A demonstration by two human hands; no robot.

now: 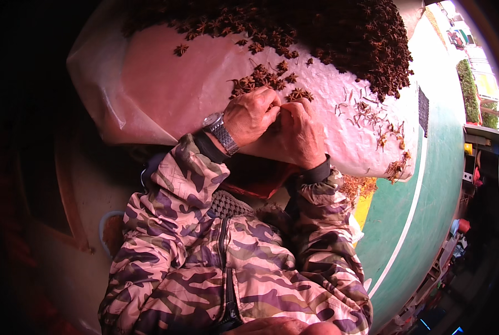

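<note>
Nearest the camera, camouflage sleeves [165,184] rise from the lower edge and meet over the sheet [160,89]. The left hand [251,115], a metal watch [220,133] on its wrist, and the right hand [302,134] press together at the fingertips, both curled narrow around something small between them; what they pinch is hidden by the fingers. Just beyond the knuckles lies a small cluster of star anise [263,78], touching or nearly touching the fingertips. A single pod [180,49] sits apart to the left on bare sheet, where the widest open room lies, running out to the sheet's crumpled left edge. To the right of the hands, thin stems [367,114] are strewn toward the sheet's right edge, with a little heap of scraps [396,167] at its near corner. Farther back, the big pile [339,33] of star anise fills the sheet's far side and closes off that way. Past the right edge runs green floor [445,162] with a white line, well apart from the hands
</note>
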